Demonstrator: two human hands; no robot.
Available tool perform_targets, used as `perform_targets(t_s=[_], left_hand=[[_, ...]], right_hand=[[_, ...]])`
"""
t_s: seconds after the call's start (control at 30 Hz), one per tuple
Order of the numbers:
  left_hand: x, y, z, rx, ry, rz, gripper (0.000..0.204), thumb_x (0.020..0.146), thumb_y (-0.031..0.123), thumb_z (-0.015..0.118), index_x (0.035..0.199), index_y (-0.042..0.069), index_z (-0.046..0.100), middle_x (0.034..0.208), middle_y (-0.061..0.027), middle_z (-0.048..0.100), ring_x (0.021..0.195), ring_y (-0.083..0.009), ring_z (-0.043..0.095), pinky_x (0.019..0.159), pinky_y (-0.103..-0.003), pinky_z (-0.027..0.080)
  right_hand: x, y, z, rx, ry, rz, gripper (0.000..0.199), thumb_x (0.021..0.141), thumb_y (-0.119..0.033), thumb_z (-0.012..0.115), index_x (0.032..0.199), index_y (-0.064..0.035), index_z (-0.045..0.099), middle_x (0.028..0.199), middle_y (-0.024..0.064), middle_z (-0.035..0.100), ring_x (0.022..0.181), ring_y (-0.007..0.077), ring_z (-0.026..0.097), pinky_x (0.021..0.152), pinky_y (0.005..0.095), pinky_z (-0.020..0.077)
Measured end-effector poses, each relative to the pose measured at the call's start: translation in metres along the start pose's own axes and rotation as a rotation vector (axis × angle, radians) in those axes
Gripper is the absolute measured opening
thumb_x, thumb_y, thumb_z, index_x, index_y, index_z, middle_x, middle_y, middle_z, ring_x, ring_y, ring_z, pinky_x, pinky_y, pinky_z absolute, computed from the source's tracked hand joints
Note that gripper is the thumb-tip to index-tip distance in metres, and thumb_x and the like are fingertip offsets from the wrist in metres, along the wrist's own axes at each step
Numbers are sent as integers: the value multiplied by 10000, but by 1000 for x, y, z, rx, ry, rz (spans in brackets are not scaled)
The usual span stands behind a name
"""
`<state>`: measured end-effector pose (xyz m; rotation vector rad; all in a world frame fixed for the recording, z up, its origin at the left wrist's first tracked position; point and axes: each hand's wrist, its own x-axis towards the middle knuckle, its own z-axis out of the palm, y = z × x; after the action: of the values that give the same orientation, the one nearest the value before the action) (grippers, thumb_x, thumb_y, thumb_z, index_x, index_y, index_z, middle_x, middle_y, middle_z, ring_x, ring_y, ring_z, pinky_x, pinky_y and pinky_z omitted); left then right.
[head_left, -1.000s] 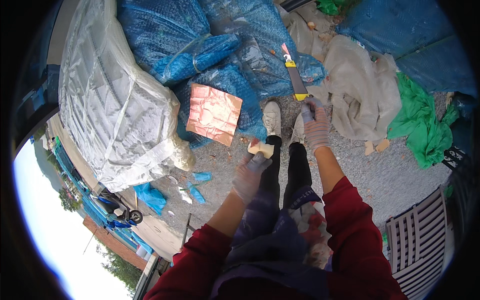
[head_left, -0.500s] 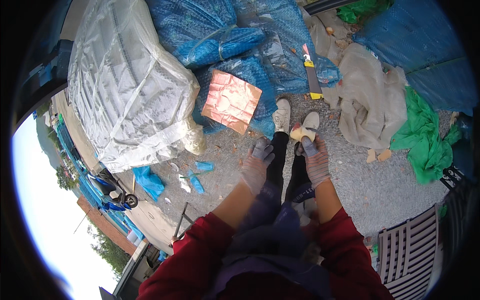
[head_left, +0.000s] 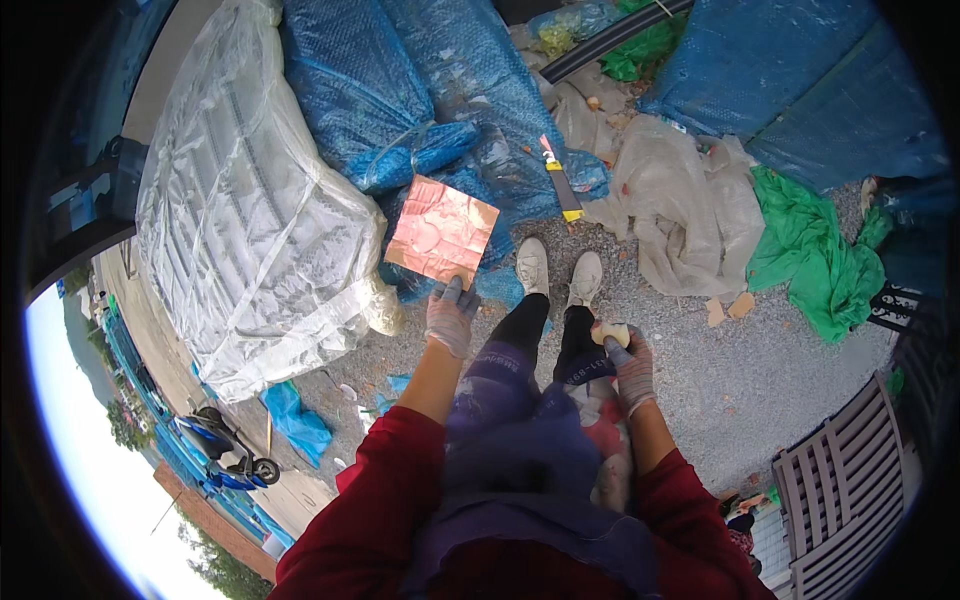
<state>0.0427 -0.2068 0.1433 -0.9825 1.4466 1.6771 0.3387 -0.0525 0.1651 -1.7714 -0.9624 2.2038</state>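
Copper-coloured sheet (head_left: 443,228), square and creased, lies on blue bubble wrap (head_left: 330,60) just beyond the fingertips of the person's left hand (head_left: 450,320). That hand wears a thin see-through glove with grey fingertips, and its fingers are drawn together over the sheet's near edge; the underside is hidden, so whether the thumb pinches from below cannot be told. Half a second ago, the same hand was apart from the sheet, near the person's left leg; now it has reached forward and touches it.

The right hand (head_left: 631,370), gloved alike, pinches a small cream-coloured piece (head_left: 608,332) between thumb and fingers beside the right leg. A second ago this piece was in the left hand; by half a second ago it had passed to the right.

Ahead of the right hand and a little to its left, well apart, a yellow-and-black hand tool (head_left: 562,188) rests untouched. Left of the left hand, clear plastic sheeting (head_left: 250,220) covers a bulky pile.
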Motion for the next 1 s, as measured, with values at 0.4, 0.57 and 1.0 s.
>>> perform_targets(t_s=[0.4,0.57,1.0], left_hand=[[-198,-25,163,982,-922,-56,357,901,206,646,1221,97,530,987,-18,588,850,-179,596,750,-338,539],[-278,-78,212,1237,-1148,-102,336,850,173,630,1170,102,554,936,-17,580,727,-191,604,589,-348,549],[-501,-321,222,1982,-1809,-354,385,829,196,639,1175,49,558,1013,-50,610,821,-196,648,659,-323,572]], right_hand=[[-175,-49,-77,258,515,-170,465,895,-298,691,1264,-33,594,1066,121,686,980,182,646,866,314,500],[-247,-46,-137,671,593,-336,567,909,-404,677,1334,-43,570,1053,77,674,839,145,599,739,299,493],[-384,46,-211,913,1013,-604,576,930,-398,659,1363,-38,538,1244,121,638,1170,202,572,999,338,444]])
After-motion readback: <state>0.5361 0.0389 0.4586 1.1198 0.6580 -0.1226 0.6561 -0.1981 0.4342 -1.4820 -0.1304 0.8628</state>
